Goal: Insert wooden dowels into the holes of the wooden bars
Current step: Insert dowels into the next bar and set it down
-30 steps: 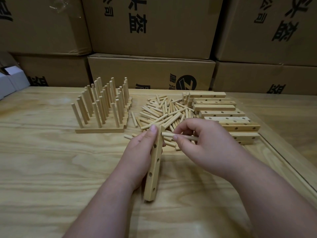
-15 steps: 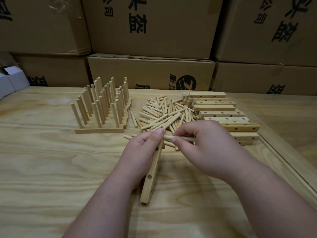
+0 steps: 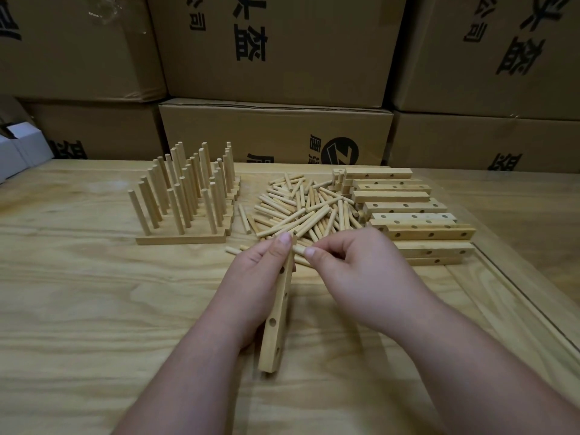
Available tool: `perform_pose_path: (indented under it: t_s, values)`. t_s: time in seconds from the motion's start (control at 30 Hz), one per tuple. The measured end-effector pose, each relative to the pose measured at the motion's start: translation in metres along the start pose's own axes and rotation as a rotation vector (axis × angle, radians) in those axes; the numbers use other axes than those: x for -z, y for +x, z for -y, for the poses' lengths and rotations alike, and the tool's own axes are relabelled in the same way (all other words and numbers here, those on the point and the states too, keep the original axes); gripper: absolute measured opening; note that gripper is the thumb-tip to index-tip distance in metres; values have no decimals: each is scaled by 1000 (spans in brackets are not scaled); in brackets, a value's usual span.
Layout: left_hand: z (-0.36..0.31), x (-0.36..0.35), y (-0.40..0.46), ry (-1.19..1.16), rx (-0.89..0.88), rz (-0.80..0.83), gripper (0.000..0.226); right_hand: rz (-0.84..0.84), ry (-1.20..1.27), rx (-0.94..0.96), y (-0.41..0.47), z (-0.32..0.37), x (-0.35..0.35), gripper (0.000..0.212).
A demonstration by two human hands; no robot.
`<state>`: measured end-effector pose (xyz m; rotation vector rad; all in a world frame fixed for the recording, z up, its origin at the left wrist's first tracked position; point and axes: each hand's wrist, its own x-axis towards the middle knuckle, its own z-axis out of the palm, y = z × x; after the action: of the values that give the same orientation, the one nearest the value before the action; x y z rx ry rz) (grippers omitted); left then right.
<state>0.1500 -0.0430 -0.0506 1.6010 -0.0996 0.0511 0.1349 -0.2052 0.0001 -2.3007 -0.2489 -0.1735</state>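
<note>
left hand (image 3: 254,277): grips long pale wooden bar with holes (image 3: 276,321), near end on light wooden table (image 3: 94,309)
right hand (image 3: 361,271): pinches short round wooden dowel (image 3: 299,248), tip at bar's top end

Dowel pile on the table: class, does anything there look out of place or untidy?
A little. A few dowels lie strayed from the pile, near the left hand. The empty bars are stacked unevenly, ends not lined up. The finished bars stand orderly. Nothing looks damaged.
</note>
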Motion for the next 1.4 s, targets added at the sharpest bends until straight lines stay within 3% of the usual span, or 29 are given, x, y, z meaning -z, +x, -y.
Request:
perform_pose_path:
  t_s: [0.17, 0.4, 0.57, 0.7, 0.97, 1.2, 1.4]
  values:
    - [0, 0, 0, -31, 22, 111, 46, 85, 43, -33, -1, 2, 14, 23]
    - [0, -2, -1, -17, -22, 126, 40, 106, -162, 20, -1, 6, 22, 25]
    - [-1, -3, -3, 99, 34, 6, 53, 113, -253, 68, -3, 9, 21, 26]
    - [-3, -6, -4, 112, -6, 5, 49, 76, -322, 89, -4, 10, 18, 27]
    - [-1, -5, -3, 170, -27, 15, 45, 142, -60, -137, -1, 10, 15, 26]
    - [-3, -5, -3, 159, -19, 52, 55, 131, 63, -256, -1, 11, 15, 26]
    - [-5, -4, -4, 178, -12, 61, 53, 238, 227, -394, 1, 8, 19, 26]
